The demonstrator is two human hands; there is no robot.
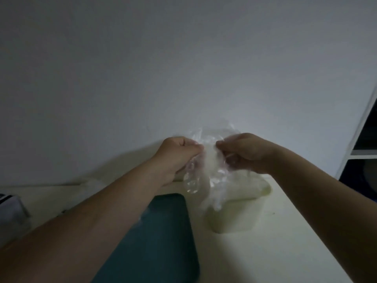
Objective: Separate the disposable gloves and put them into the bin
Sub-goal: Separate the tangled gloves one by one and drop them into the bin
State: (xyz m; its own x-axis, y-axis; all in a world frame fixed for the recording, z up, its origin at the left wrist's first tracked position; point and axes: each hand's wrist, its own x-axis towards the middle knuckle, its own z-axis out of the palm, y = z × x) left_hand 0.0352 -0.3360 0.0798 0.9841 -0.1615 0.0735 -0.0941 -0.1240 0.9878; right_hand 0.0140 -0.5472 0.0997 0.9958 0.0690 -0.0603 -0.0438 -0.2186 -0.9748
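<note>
So most of the shot is just a plain white wall (183,58), with a pale table (295,231) running along the bottom and a dark teal mat (163,231) lying on it between the person's forearms. Right of the mat sits a pale, see-through bin (230,223). It's too dim and blurry to tell if any gloves have gone in, so I can't say how many are done. Both hands are up above the bin's far edge, close together. The left hand (179,154) is curled tight and pinching one side of a crinkly clear clump of disposable gloves (206,162), and the right hand (246,154) has its fingers curled round the other side. The loose plastic hangs between them, dangling toward the bin. Looks to me like they're mid-separation: this bunch isn't pulled apart yet, and dropping each glove in comes after that.
</note>
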